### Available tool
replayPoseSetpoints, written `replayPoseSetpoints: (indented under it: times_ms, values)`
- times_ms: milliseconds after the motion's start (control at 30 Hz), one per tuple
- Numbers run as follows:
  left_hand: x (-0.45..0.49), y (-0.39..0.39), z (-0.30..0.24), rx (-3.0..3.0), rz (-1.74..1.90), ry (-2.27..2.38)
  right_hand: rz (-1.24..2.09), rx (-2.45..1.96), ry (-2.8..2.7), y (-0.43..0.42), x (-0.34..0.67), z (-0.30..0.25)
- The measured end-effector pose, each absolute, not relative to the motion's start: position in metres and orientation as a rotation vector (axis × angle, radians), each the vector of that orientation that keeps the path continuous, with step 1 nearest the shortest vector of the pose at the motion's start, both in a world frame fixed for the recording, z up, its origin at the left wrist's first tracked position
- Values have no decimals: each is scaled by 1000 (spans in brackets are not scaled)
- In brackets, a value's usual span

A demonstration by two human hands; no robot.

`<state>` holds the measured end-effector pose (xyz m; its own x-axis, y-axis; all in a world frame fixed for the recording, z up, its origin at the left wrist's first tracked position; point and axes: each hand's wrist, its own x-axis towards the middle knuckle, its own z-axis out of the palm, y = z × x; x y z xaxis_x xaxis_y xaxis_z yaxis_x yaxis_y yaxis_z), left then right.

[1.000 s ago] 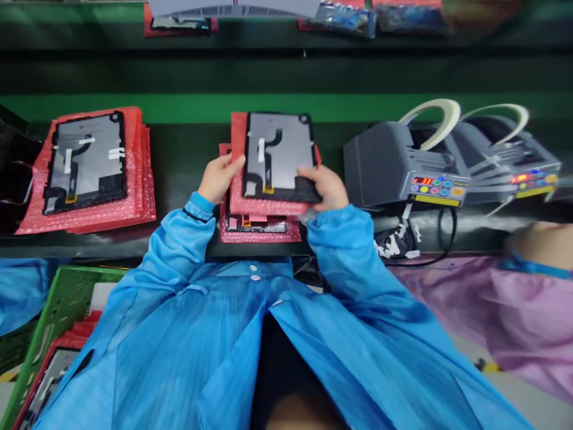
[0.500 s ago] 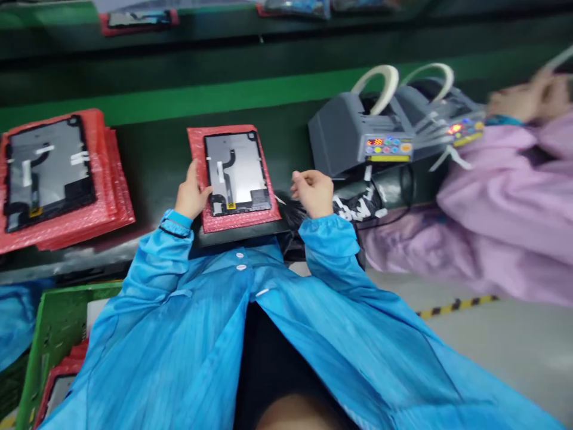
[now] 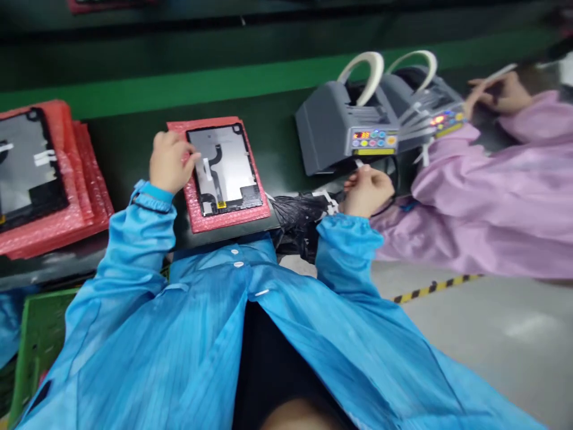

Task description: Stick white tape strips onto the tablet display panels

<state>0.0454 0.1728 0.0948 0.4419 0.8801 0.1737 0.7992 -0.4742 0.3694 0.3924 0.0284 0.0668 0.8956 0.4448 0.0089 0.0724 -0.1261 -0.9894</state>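
Note:
A tablet panel (image 3: 225, 169), grey back up with a black flex cable, lies on a red bubble-wrap sheet (image 3: 226, 212) on the dark bench in front of me. My left hand (image 3: 169, 161) rests on the panel's upper left corner, fingers curled over its edge. My right hand (image 3: 367, 190) is at the front of the nearer grey tape dispenser (image 3: 344, 128), fingers pinched on a white tape strip at its outlet.
A second tape dispenser (image 3: 425, 98) stands behind the first. A stack of red sheets with another panel (image 3: 40, 173) lies at the left. A person in a pink coat (image 3: 483, 197) works at the right. A black bag (image 3: 298, 218) hangs at the bench edge; a green crate (image 3: 38, 340) sits lower left.
The panel and its red sheet were set down on the bench. My right hand left it and moved right to the tape dispenser. My left hand shifted to the panel's upper left corner.

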Motion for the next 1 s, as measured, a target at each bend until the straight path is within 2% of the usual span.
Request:
replayPoseSetpoints:
  times_ms: [100,200,300,533,1000]
  values:
    - [55,200,76,2542,443,1061,75,-1697,-489,24,375,72]
    - [58,217,50,2586,345,802,389,-1662,-809,36,344,74]
    - [58,220,35,2626,262,772,739,-1630,-1140,77,310,69]
    - [55,213,38,2457,281,833,1041,-1726,-1486,174,264,57]
    - [60,204,48,2420,290,898,907,-2076,-1835,187,245,74]
